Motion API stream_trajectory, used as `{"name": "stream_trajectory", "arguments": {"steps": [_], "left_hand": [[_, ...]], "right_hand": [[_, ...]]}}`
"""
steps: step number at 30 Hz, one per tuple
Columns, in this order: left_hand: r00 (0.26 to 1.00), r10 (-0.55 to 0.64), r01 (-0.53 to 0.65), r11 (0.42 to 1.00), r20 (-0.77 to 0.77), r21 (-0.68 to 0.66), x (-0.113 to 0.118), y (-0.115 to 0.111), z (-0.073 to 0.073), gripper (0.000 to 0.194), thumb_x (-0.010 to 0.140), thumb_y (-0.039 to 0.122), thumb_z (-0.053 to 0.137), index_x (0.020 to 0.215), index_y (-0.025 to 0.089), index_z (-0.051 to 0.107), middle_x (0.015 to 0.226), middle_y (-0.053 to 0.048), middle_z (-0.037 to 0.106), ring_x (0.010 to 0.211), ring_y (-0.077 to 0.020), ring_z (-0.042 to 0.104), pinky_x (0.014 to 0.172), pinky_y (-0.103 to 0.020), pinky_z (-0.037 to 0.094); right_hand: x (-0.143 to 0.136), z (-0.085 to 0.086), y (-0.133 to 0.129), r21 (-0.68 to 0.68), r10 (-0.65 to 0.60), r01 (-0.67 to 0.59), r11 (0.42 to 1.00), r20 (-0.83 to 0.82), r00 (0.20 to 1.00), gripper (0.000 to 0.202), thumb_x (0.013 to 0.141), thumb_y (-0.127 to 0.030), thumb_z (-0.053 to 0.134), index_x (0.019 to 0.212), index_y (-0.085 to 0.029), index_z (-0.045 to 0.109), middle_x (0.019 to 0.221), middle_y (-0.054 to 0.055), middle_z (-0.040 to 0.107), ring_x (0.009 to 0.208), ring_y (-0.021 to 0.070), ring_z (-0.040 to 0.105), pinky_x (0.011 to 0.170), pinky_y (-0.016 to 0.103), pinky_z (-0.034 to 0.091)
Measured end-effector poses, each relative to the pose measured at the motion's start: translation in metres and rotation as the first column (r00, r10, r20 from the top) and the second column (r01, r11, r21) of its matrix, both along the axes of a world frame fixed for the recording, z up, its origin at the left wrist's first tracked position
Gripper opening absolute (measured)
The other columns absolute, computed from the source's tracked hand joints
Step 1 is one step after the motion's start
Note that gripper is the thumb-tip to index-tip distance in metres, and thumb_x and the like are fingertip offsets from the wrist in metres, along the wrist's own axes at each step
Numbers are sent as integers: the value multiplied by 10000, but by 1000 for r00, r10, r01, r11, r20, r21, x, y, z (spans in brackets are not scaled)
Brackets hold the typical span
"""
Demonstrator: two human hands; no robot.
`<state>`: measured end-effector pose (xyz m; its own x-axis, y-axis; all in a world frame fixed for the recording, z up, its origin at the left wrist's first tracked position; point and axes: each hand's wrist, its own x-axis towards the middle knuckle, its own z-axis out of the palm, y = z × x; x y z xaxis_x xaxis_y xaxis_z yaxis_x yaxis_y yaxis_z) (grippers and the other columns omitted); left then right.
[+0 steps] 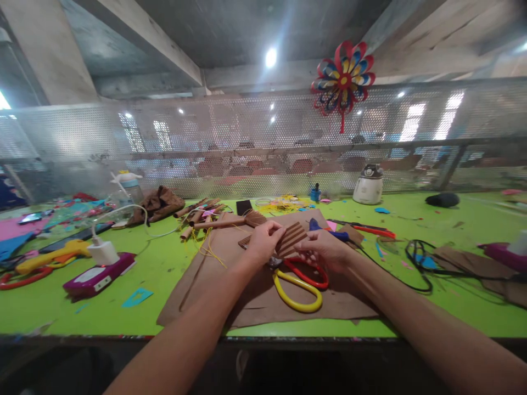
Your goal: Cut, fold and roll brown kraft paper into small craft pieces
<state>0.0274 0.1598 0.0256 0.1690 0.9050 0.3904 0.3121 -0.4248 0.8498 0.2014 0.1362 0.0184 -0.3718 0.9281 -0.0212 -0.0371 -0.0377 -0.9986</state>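
Observation:
Between my two hands is a small piece of pleated brown paper point(293, 237), its folds showing as stripes. My left hand point(265, 241) pinches its left edge between thumb and fingers. At the right edge, my right hand point(323, 249) grips the same piece with its fingers closed. Just below lies a pair of scissors point(298, 308) with one yellow and one red handle loop; its blades are mostly hidden by my left hand. Under all this a large sheet of brown paper point(201, 291) is spread. Another fan-folded brown piece point(255, 218) lies just beyond my left hand.
Rolled brown paper tubes point(218, 223) and yellow string point(212, 249) lie at the back left. A purple power strip point(101, 274) with a white charger point(102, 252) sits left. At right are a black cable point(424, 280) and a white bottle point(368, 186). A mesh partition point(247, 142) stands behind.

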Motion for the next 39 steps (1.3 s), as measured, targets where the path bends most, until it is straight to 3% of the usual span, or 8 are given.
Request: {"name": "stream_trajectory", "arguments": {"steps": [5,12,20,26,29,32,34,39], "left_hand": [[996,23,-22,1000,87,-18,-1,-5,5,133,744,289,567,684,171,561,652,1,566,628,-126,509,614,-249,415],[971,-47,80,988,235,-133,-5,-7,7,153,764,317,563,721,173,534,642,-9,569,590,-125,522,558,-251,434],[990,27,-28,1000,140,8,0,-10,11,192,730,351,566,698,162,553,649,2,570,621,-136,526,588,-247,429],[999,33,-26,984,-36,178,1,-6,5,195,773,358,541,712,173,558,672,-6,594,653,-145,544,624,-246,424],[995,-6,27,977,-99,211,4,-8,3,195,799,352,527,748,169,570,691,-8,599,662,-142,540,628,-246,420],[997,-70,75,988,-44,137,8,-12,4,179,783,328,565,761,151,575,705,-16,601,674,-138,544,647,-252,428],[985,-160,160,987,60,13,10,-15,6,175,746,296,621,815,138,588,762,-26,622,709,-139,565,683,-258,445],[881,-337,435,853,332,-289,11,-21,7,291,676,227,715,932,131,618,912,-67,661,782,-151,617,729,-270,481]], "right_hand": [[2,0,-1,48,73,-72,996,-8,997,222,643,-318,738,675,-128,628,521,-8,585,439,67,480,427,199,333],[5,-2,1,174,107,-113,978,42,993,252,679,-365,720,684,-133,620,541,-12,583,463,72,489,448,204,335],[9,-1,5,153,143,-162,975,129,981,314,664,-423,725,664,-124,631,543,-5,596,448,70,487,460,212,355],[6,6,5,196,13,-2,981,-55,998,364,687,-474,691,847,-148,662,789,31,651,686,120,579,637,244,442],[4,7,7,276,-68,92,957,-94,993,397,713,-532,637,768,-138,633,708,21,620,617,117,550,572,241,425],[3,7,8,335,-178,186,924,-57,982,407,683,-551,648,637,-151,585,540,-23,528,490,97,467,488,236,377],[4,8,8,330,-228,231,915,-47,972,415,655,-567,657,607,-165,566,522,-22,520,485,111,470,485,250,382],[9,10,10,398,-327,306,865,-14,945,402,678,-576,624,620,-184,558,561,-8,528,534,139,479,507,265,388]]}}
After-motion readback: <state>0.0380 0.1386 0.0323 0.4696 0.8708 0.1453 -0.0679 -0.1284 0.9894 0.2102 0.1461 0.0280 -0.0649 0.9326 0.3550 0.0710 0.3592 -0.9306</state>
